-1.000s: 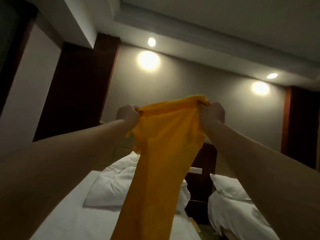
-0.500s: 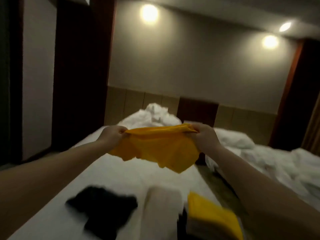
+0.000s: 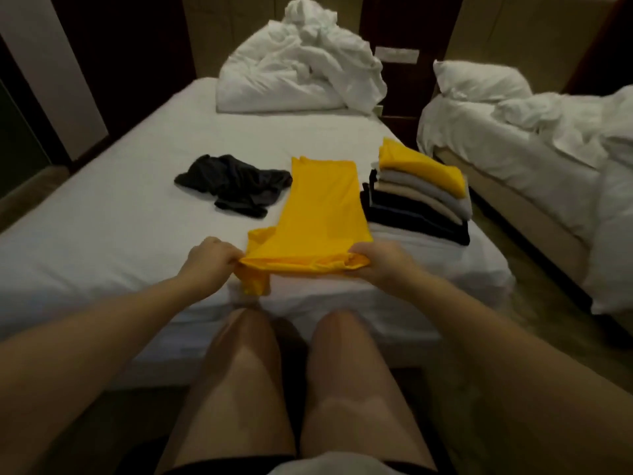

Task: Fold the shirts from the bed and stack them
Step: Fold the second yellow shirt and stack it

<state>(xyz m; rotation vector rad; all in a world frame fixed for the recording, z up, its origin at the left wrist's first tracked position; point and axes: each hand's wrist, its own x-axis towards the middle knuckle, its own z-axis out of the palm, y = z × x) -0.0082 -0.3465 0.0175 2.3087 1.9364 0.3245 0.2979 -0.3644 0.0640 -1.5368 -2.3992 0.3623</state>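
The left hand has its fingers curled and pinches the near left corner of the yellow shirt, thumb side turned toward the cloth. The right hand grips the near right corner, its fingers wrapped under the bunched edge and its thumb on top. Both hands hold that edge just above the foot of the bed, with a loose flap of the cloth hanging below the left hand.

The rest of the yellow shirt lies flat on the white sheet as a long, narrow strip running away from the hands toward the head of the bed. Just to the right of it stands the stack of folded shirts: dark ones at the bottom, beige and grey above, and a folded yellow one on top. The strip's right edge is near the stack; whether they touch I cannot tell.

To the left of the strip, a crumpled dark garment lies unfolded, its right end close to the yellow cloth. A rumpled white duvet is heaped at the head of the bed. The person's bare knees meet the foot of the mattress. A second bed stands to the right.
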